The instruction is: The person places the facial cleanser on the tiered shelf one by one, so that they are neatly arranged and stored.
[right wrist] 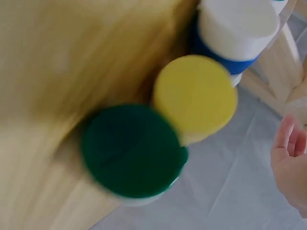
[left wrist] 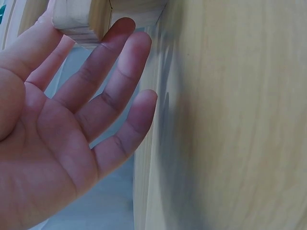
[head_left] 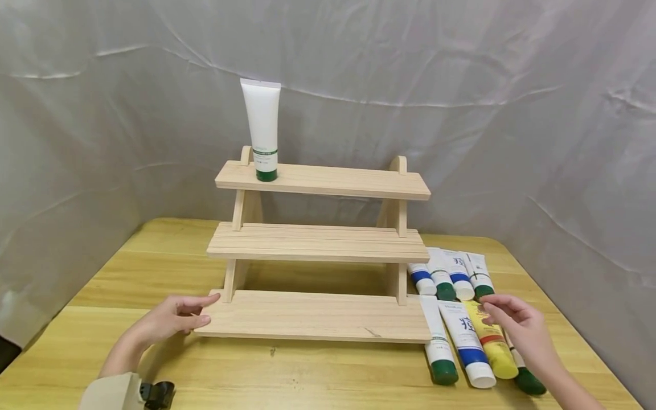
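A three-tier wooden display stand stands on the table. At the left end of its lowest shelf, my left hand grips the board between thumb and forefinger; the left wrist view shows the other fingers loosely extended beside the board end. One white tube with a green cap stands upright at the top shelf's left. My right hand hovers with bent fingers over the lying tubes, near a yellow tube and a green-capped tube that it partly hides. Nothing shows in its grasp.
Two rows of tubes lie right of the stand, including a blue-and-white tube and a green-capped white tube. The back row partly passes behind the stand. Grey cloth hangs around the wooden table.
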`<state>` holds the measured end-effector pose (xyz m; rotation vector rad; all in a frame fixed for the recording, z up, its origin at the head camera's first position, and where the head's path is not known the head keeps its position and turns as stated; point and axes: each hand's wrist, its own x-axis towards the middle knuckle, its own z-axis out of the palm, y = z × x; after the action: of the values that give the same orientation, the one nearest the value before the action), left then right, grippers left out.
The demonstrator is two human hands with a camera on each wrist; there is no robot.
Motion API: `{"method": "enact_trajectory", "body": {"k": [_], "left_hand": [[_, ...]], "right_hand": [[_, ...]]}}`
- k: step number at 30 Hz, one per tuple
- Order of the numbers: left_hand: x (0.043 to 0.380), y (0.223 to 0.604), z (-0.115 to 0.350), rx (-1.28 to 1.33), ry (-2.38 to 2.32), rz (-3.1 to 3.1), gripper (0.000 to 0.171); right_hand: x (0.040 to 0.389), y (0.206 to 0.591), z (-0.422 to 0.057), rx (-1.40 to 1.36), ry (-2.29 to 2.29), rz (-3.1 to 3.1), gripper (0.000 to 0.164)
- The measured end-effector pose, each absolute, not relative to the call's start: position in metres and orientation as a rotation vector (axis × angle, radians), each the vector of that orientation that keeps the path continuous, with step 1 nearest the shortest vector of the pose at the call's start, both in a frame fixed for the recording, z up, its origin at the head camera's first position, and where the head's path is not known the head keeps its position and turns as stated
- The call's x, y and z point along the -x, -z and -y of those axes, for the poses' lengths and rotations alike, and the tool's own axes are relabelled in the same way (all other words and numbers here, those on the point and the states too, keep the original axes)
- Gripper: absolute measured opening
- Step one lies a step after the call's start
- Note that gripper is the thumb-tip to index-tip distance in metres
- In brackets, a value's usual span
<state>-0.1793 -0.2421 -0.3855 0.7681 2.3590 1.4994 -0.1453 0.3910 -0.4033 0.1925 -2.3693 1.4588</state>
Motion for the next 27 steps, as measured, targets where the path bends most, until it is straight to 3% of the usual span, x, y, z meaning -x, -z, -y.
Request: {"method": "enact_trajectory", "body": {"k": [4,9,15,27], "left_hand": [[0.179,0.386,0.242,-0.764,-1.505,-2.355,0.049],[0.179,0.386,0.242,-0.748,-1.508,-2.357,0.049],[0.179,0.386,0.243,-0.759,-1.510,-2.352,0.048],[0.179,0.388,0.243,-0.752,-1.521,-2.337,0.048]], "right_hand": [[0.133,0.397,-0.405,-0.122,-1.434,2.422,0.040],[0.130,0.416,-0.437,0.002,-1.344,2.475,0.032],[0.126,0.431,-0.465,0.136,-1.131,2.614,0.036],[0.096,0.374,-0.415,0.237,-1.013,2.841,0.043]]}}
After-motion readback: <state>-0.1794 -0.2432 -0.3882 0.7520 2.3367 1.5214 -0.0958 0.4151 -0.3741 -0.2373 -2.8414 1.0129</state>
